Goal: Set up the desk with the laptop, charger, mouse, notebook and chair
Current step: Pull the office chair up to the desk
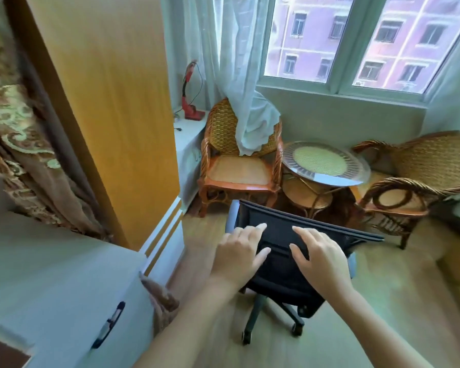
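The wooden floor carries the office chair and wicker armchairs.

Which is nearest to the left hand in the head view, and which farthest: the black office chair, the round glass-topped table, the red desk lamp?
1. Black office chair: under the left hand, directly ahead.
2. Round glass-topped table: beyond the chair, slightly right, between two wicker chairs.
3. Red desk lamp: far back by the curtain, on the white ledge.

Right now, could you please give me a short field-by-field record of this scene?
office chair: black mesh office chair, back toward camera, on wheels
left hand: left hand open, at the backrest
right hand: right hand open, at the backrest
beyond: two wicker chairs, left wicker chair, right wicker chair, round glass table between
window side: red lamp on the ledge
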Available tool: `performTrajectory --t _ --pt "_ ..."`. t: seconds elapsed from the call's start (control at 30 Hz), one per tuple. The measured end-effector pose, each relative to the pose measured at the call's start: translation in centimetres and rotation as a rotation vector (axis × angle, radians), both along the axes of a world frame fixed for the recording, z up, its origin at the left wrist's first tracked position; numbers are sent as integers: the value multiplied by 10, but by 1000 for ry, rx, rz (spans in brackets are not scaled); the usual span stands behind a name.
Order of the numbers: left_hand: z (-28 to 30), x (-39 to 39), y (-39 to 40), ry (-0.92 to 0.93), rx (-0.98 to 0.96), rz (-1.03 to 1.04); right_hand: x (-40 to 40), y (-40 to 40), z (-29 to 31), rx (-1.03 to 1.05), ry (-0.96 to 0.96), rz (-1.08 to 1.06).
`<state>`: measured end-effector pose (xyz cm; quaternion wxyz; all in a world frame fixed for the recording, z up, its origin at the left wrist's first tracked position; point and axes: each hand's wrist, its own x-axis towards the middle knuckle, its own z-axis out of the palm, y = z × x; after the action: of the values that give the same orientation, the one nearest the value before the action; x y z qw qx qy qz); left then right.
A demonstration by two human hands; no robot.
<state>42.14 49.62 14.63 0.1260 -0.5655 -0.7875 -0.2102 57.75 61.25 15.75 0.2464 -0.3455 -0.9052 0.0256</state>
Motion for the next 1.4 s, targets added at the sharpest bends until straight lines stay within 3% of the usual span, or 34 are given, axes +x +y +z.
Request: performTrajectory --t 0.17,0.27,0.5,0.87,1.1,1.4 --pt "-12 2 98 12 -84 -97 13 83 -12 -3 -17 -30" --pt "-17 -6 138 68 -235 -87 8 116 -23 -7 -45 -35" --pt "-58 -34 172 67 -509 -100 -5 140 -60 -57 -132 -91" --pt "-92 -40 168 138 -149 -52 -7 139 -87 55 -252 -177" --pt "-97 -13 129 168 -127 33 15 114 -84 101 -251 -106" --pt "-97 80 38 161 -152 218 85 57 -83 132 -266 88"
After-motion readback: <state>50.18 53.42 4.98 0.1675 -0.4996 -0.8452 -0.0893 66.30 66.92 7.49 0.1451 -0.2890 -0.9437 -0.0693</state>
